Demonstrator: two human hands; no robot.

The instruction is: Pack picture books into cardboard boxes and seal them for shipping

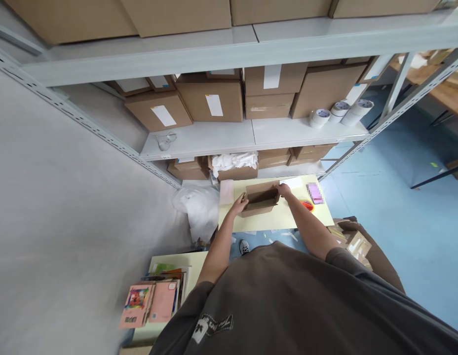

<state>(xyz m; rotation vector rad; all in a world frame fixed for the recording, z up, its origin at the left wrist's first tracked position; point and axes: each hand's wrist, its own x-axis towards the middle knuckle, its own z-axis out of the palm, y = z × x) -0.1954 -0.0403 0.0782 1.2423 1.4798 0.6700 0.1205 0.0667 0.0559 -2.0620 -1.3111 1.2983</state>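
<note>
A small open cardboard box [260,199] sits on a pale yellow table [273,219] in front of me. My left hand [239,203] grips the box's left end, fingers curled on the edge. My right hand [283,190] holds the far right corner of the box, fingers closed on its flap. The inside of the box looks dark, and I cannot tell whether anything lies in it.
On the table lie a pink-purple card [315,193], a red tape dispenser [307,205] and a white packet [226,192]. Grey shelving holds brown cartons [210,101] and tape rolls [340,112]. Books [147,303] are stacked at lower left; a white bag [199,207] lies by the table.
</note>
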